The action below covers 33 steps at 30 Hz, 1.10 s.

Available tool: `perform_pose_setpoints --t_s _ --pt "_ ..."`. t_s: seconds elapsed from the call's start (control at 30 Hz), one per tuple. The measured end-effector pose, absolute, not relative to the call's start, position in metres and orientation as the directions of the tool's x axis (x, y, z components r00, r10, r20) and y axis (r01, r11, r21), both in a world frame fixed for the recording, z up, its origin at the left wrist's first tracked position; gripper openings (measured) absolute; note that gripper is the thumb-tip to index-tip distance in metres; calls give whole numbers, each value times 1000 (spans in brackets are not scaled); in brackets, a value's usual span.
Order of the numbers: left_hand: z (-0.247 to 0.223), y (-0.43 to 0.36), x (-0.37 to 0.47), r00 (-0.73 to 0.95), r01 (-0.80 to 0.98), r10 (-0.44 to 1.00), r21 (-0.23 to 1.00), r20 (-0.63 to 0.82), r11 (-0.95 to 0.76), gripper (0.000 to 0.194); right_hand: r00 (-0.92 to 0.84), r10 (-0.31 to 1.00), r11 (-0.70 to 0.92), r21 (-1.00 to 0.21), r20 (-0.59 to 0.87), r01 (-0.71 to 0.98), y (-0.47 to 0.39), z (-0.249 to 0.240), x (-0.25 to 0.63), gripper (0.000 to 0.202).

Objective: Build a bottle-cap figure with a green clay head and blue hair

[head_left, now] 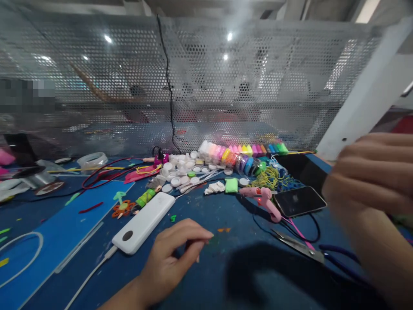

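My left hand [176, 258] is low in the middle of the view, its thumb and fingertips pinched together just above the blue table [206, 288]. Whatever is between them is too small to name. Two small orange scraps [223, 230] lie just right of those fingertips. At the right edge, my right hand [371, 172] is raised above the table with its fingers curled in, blurred; its palm side is hidden. Nearest to it are a dark phone [300, 201] and metal scissors [301, 247] with blue handles. A white power bank [145, 221] lies left of my left hand.
A pink glue gun [263, 200] lies beside the phone. Behind are colourful clay packs [232, 155], white lids and a yellow-green yarn bundle [269, 178]. A blue board [64, 232] and an orange flower [123, 207] are left. A perforated metal screen [200, 86] stands behind.
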<state>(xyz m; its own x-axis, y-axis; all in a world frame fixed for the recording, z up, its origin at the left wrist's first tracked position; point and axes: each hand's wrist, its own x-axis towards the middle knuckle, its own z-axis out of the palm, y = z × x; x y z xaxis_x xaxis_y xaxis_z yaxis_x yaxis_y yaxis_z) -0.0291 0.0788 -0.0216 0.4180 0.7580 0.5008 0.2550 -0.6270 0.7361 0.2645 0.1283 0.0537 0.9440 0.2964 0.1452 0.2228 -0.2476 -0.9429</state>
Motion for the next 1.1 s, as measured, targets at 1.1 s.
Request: perform_pose_setpoints --t_s 1.1 --pt "-6 372 132 616 770 775 -314 141 -555 35 72 997 -66 -203 18 977 77 -54 398 64"
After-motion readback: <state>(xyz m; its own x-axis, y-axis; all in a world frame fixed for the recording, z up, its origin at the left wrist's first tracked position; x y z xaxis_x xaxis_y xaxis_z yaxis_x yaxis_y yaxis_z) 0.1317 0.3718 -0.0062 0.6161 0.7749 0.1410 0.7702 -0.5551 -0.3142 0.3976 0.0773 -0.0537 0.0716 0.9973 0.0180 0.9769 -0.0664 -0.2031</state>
